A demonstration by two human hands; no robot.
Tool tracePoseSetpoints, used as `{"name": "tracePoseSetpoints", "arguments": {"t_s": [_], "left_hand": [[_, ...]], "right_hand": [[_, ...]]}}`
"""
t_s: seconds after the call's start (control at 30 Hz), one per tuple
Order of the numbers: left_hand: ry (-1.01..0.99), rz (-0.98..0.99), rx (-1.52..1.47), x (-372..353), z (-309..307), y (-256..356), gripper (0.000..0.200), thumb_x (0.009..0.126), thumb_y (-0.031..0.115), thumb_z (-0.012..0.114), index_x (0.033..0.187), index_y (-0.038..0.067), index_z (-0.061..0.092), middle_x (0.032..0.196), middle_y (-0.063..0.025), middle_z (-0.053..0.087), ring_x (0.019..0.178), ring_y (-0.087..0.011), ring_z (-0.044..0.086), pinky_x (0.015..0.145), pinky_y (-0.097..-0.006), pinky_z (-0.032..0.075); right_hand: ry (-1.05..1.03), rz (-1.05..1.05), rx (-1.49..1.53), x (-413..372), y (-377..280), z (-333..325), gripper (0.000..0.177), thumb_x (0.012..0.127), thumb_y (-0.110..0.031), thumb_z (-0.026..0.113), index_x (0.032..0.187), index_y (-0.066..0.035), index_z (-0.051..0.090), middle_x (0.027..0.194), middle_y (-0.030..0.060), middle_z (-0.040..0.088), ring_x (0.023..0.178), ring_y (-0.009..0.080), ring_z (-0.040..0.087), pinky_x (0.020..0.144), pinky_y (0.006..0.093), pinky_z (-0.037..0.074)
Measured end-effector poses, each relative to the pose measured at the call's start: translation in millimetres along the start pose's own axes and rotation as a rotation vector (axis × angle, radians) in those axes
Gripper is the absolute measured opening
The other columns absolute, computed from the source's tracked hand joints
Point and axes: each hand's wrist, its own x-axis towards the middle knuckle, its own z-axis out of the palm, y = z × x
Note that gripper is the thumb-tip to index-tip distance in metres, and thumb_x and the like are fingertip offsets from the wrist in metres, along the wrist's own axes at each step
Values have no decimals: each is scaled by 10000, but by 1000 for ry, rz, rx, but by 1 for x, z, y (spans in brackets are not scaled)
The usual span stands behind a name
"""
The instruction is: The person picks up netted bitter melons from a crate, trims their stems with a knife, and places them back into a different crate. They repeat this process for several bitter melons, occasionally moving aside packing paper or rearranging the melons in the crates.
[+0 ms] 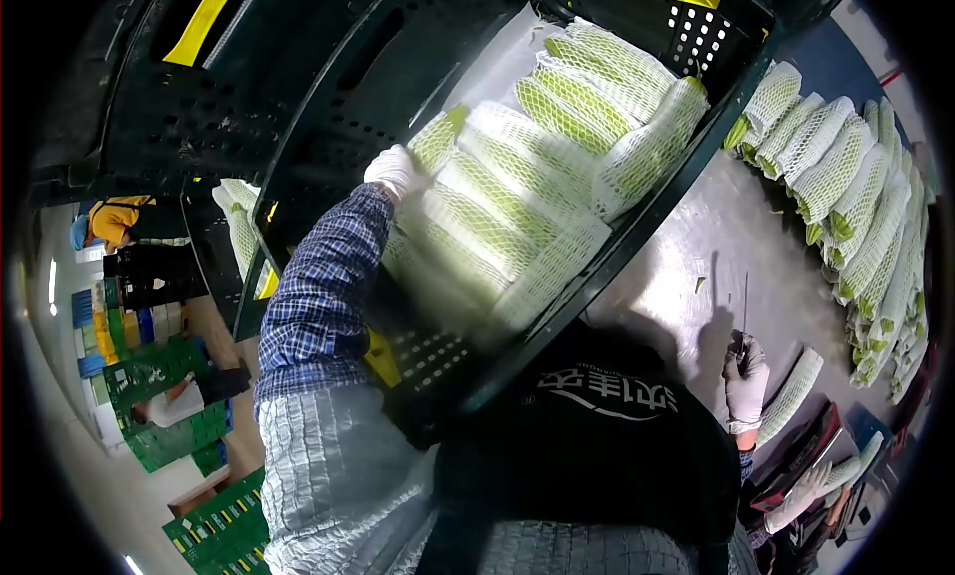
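Inside a dark green plastic crate (607,287), long green vegetables in white foam net sleeves (507,187) lie side by side on a pale liner. My left hand (396,172), in a white glove, is closed at the near end of one netted green vegetable (438,139) by the crate's left wall; its fingertips are partly hidden. Over the metal table, my gloved right hand (746,381) is closed around the dark handle of a small knife (737,344), its thin blade pointing away from me. A single netted vegetable (793,396) lies just right of that hand.
A large heap of netted vegetables (846,197) covers the right side of the metal table (686,267). Another person's gloved hand (799,497) is at the lower right beside a netted vegetable. Green crates (164,401) and other people stand at the left.
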Motion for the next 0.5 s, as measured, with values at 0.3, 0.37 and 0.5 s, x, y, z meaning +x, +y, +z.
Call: {"name": "tracePoseSetpoints", "arguments": {"t_s": [0.3,0.37,0.5], "left_hand": [[276,412,261,29,8,32,740,775,225,735,1434,91,427,1313,-132,566,1187,-303,577,972,-447,494],[225,453,343,41,7,46,826,791,211,720,1517,121,335,1376,-95,546,1266,-287,522,1049,-472,424],[95,338,452,50,-1,77,795,802,230,714,1506,138,356,1313,-87,588,1240,-273,540,1043,-485,393]], "right_hand": [[-26,-161,-58,3,-25,18,268,844,47,588,1110,16,604,897,186,621,787,316,613,745,357,496],[-13,-159,-68,1,-26,15,269,845,47,588,1112,14,605,889,186,617,783,319,610,743,359,495],[37,-142,-63,-1,-17,13,270,847,47,592,1114,8,611,875,183,614,777,322,609,732,367,493]]}}
